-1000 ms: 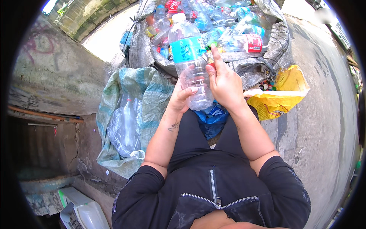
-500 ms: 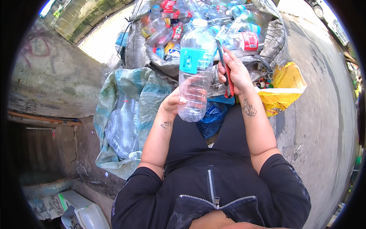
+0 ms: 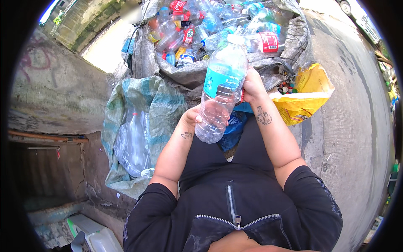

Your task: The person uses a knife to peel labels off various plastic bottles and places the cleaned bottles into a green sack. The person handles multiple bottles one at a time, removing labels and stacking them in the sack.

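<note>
A large clear plastic bottle [image 3: 218, 107] with a light blue label and a white cap is in front of me, its top tilted to the right. My left hand [image 3: 194, 115] is wrapped round its lower part, the fingers showing through the plastic. Behind the bottle's upper right side, my right hand [image 3: 253, 86] is closed on a red and black utility knife [image 3: 242, 96]. Only a bit of the knife's red handle shows now; the bottle covers the rest, so I cannot tell whether its blade touches the plastic.
A big grey sack [image 3: 302, 40] full of plastic bottles stands ahead. To the left, an open green-white sack [image 3: 166, 98] holds clear bottles. A yellow bag [image 3: 312, 94] with bottle caps sits at right. A blue plastic bag [image 3: 232, 132] lies between my legs, and a concrete wall [image 3: 63, 80] rises left.
The bottle has tilted to the right and come slightly lower. My right hand has moved left and inward with the utility knife, which has passed largely behind the bottle.
</note>
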A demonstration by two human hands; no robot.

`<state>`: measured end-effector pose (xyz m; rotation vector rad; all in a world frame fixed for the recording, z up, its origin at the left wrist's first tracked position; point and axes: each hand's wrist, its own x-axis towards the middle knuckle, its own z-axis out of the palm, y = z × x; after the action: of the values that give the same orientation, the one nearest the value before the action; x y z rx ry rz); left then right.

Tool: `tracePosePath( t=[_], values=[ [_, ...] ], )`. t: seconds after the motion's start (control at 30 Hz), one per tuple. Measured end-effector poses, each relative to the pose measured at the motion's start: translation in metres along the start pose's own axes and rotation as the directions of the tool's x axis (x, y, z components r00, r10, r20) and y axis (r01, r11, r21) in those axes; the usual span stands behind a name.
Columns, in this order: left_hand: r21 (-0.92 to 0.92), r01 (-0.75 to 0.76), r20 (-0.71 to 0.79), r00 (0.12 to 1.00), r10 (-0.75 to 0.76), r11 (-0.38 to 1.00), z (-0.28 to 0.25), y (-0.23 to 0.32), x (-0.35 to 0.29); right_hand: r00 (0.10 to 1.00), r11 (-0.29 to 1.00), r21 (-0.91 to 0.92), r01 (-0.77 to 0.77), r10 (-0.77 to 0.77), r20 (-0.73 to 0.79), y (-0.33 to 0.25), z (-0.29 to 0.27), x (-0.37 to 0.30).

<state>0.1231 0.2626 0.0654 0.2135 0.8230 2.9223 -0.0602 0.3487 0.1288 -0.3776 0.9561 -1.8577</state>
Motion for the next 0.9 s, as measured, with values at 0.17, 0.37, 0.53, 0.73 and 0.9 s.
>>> tracePosePath(
  t=[0.17,0.37,0.53,0.73,0.9],
  values=[
    [0.014,-0.009,-0.003,1.000,0.009,1.000,-0.004,-0.001,-0.001,0.995,0.992,0.084,-0.091,0.086,0.054,0.000,-0.021,0.016],
    [0.156,0.123,0.002,0.992,-0.125,0.980,-0.020,0.007,0.001,0.963,0.993,0.072,-0.091,0.106,-0.246,0.003,-0.042,0.052],
    [0.546,0.349,-0.255,0.935,-0.245,0.761,-0.020,0.037,-0.017,0.909,0.946,-0.280,0.162,-0.253,-0.331,-0.068,-0.087,0.063],
    [0.804,0.578,-0.586,0.731,0.350,0.139,0.014,0.052,-0.022,0.845,0.713,-0.639,0.289,-0.503,-0.179,-0.145,-0.079,0.027],
    [0.761,0.648,-0.561,0.629,0.538,0.035,0.003,0.054,-0.030,0.801,0.674,-0.593,0.440,-0.593,-0.080,-0.153,-0.091,-0.015]
  ],
)
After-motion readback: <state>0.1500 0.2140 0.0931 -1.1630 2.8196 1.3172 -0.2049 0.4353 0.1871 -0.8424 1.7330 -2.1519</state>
